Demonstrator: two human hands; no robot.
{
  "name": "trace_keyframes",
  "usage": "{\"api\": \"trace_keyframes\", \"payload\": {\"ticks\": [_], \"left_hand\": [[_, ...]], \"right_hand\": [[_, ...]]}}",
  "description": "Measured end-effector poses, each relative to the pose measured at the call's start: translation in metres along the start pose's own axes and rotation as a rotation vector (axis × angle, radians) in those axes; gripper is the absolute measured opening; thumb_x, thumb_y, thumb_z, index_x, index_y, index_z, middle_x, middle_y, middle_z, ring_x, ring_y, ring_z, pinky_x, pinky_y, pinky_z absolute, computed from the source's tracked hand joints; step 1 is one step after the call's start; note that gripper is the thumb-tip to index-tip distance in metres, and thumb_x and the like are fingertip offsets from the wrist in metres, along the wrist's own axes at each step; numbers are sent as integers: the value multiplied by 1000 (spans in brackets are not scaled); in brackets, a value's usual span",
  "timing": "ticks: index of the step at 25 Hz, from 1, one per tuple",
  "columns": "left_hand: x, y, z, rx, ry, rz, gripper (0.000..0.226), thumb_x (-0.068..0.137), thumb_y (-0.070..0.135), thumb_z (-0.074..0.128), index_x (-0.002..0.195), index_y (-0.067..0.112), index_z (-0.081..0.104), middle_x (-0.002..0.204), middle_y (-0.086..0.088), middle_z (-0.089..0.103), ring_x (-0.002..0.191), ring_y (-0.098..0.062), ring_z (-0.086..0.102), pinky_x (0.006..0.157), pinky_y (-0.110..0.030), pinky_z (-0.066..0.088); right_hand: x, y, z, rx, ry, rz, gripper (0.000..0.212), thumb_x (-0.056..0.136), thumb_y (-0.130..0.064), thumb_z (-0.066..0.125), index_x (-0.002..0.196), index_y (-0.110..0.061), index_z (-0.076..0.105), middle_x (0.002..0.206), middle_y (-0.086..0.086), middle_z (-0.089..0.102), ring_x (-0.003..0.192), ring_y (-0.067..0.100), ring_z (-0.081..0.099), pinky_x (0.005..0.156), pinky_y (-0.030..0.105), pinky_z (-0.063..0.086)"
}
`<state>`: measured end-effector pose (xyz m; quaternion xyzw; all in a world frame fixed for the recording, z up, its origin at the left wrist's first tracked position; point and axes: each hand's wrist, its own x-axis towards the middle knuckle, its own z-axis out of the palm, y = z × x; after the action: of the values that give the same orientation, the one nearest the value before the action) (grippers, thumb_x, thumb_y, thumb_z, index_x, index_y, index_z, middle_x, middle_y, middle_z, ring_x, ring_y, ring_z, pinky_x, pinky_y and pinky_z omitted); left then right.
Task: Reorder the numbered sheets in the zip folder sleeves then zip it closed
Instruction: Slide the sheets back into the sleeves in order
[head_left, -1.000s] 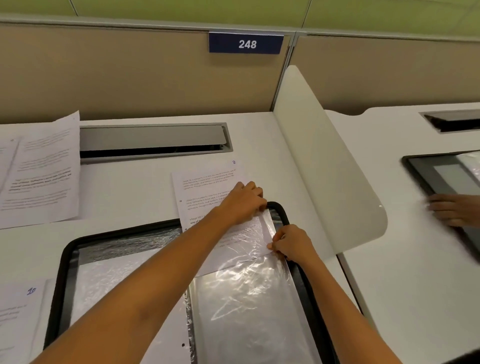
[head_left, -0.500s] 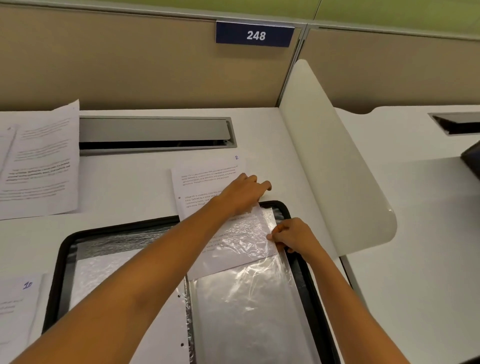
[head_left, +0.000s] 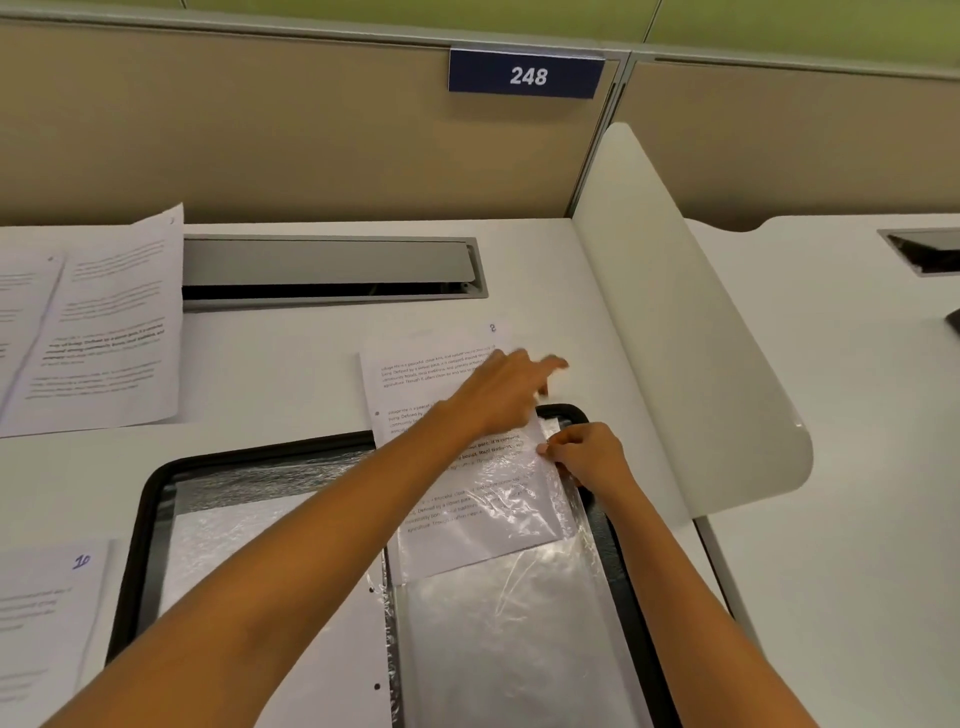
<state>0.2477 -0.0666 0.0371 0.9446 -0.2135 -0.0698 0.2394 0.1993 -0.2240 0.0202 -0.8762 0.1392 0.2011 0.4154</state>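
The black zip folder (head_left: 139, 545) lies open on the white tabletop (head_left: 280, 374), its clear sleeves facing up. The sheet marked 2 (head_left: 431, 371) sits partway inside the right-hand sleeve (head_left: 509, 623), its lower half under the plastic and its upper half out over the folder's far rim onto the tabletop. The left hand (head_left: 511, 395) rests on that sheet with fingers stretched out, blurred. The right hand (head_left: 589, 457) pinches the sleeve's opening edge at its right corner. A sheet marked 10 (head_left: 52, 623) lies left of the folder, and more printed sheets (head_left: 98, 322) lie farther back.
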Motion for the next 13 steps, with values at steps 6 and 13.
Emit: {"api": "trace_keyframes", "payload": {"ticks": [6,13], "left_hand": [[12,-90,-31,71,-112,-460,54,99,30,49,148,16,31,151,-13,32,137,-32,28,110,-47,23],[0,-118,-26,125,-103,-459,44,98,47,43,134,22,47,134,-9,49,128,-29,37,103,-45,26]], "right_hand": [[6,2,-12,-4,-61,20,12,81,-16,76,70,-14,71,60,5,65,54,15,55,48,21,41],[44,-33,-19,-137,64,-65,10,83,-24,72,86,-15,73,86,4,70,81,22,67,67,31,53]]}}
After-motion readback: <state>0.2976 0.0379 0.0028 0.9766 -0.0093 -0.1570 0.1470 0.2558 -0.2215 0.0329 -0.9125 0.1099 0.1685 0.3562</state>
